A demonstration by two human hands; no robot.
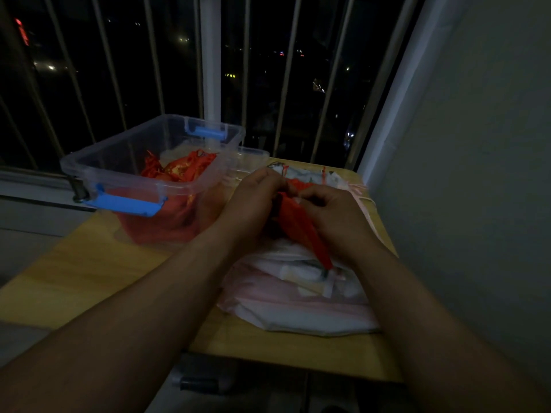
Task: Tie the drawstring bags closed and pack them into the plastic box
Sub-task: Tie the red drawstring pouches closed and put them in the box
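Tying step, by the look of it; packing not yet reached for this bag. Judged task partly done: logged several red bags (pixel 182 168) already inside the clear plastic box (pixel 119 153), and a heap of white and pink bags (pixel 298 296) left to work through on the wooden table (pixel 89 269).

Reckoned next move to call for a firm pull on the cords to cinch the mouth, then a knot, then a short carry leftward and a drop over the box rim. Advised keeping the pinch tight until knotted. Marked slack cord slipping from the fingertips as the likely fault.

Found red drawstring bag (pixel 301 225) held up between both hands, just above the heap. Noted left hand (pixel 256 201) curled at the bag's upper end, fingers bent inward and closed on red fabric or cord. Could not tell which in the dim light. Noted right hand (pixel 331 213) likewise curled, thumb and fingers pinching the gathered top from the other side. Saw the bag's body trailing down toward the camera from between the two palms, lower tip over the heap. Could not make out the cord itself, nor any knot.

Placed the box left of the hands, near but apart, open-topped, blue latch (pixel 128 204) on its near end.
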